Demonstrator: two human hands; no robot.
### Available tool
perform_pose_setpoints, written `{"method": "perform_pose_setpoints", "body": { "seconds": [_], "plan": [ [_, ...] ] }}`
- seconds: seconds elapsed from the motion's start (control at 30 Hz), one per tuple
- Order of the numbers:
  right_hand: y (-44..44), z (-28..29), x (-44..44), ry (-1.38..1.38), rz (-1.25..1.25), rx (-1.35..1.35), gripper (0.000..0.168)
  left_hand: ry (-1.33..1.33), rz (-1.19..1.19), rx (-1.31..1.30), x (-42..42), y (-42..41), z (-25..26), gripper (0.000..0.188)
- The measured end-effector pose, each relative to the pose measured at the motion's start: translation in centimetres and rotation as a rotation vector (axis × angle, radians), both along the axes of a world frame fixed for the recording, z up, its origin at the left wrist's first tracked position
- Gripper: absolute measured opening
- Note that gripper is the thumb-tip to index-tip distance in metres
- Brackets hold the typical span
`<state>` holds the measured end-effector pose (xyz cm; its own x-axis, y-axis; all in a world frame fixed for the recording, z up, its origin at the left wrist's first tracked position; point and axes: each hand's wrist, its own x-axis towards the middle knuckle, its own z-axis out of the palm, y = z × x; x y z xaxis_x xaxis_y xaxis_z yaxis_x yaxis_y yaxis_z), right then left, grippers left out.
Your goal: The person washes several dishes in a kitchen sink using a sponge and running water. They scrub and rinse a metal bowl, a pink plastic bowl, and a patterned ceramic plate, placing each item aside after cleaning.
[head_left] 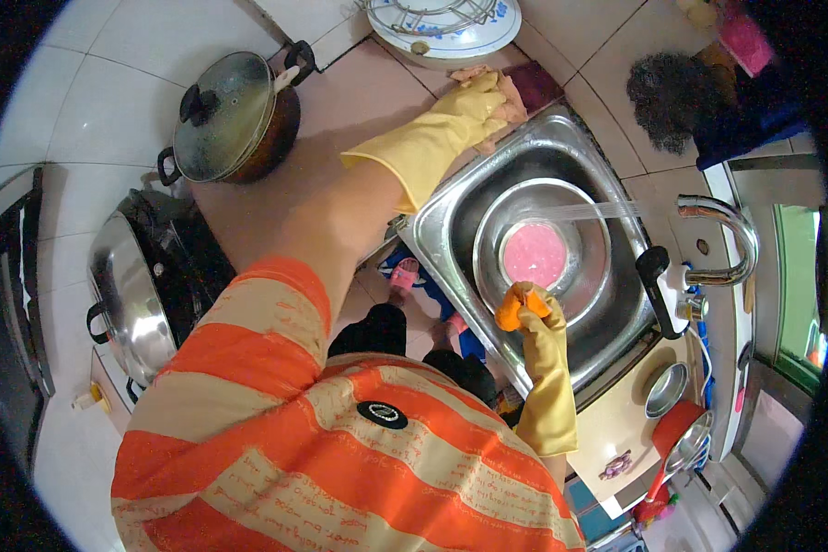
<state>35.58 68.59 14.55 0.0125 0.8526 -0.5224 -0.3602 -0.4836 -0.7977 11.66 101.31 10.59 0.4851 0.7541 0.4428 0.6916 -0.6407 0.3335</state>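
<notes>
Both hands wear yellow rubber gloves. My left hand (pixel 472 114) is closed on a light pinkish-tan cloth (pixel 512 96) on the tiled counter by the far corner of the stainless steel sink (pixel 441 214). My right hand (pixel 541 324) holds a soft orange item (pixel 510 314), perhaps a sponge or peel, over the sink's near side. In the sink sits a round steel basin (pixel 479 241) with a pink round thing (pixel 533 254) at its middle. Water from the curved chrome faucet (pixel 738 228) streams into the basin.
A lidded pan (pixel 228 124) stands on the counter at upper left, a steel wok (pixel 127 297) on the stove. A lidded dish (pixel 448 31) bears a wire rack. A small steel bowl (pixel 666 390) and red saucepan (pixel 676 431) lie right. Another person's head (pixel 669 103) shows at upper right.
</notes>
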Motion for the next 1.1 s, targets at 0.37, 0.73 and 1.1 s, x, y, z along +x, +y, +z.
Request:
{"method": "perform_pose_setpoints", "body": {
  "seconds": [0.37, 0.73, 1.1],
  "plan": [
    [-1.4, -1.2, 0.7, -0.006, -0.019, 0.001, 0.034, 0.072, 0.348, -0.058, -16.1, -21.6, -0.6, 0.045],
    [-1.8, -0.7, 1.2, -0.026, -0.007, 0.02, 0.037, 0.081, 0.616, -0.079, -20.4, -32.1, -1.8, 0.057],
    [0.0, -2.4, 2.8, 0.02, -0.119, 0.041, 0.033, 0.313, -0.288, 0.156, -1.8, -6.7, 0.2, 0.055]
  ]
}}
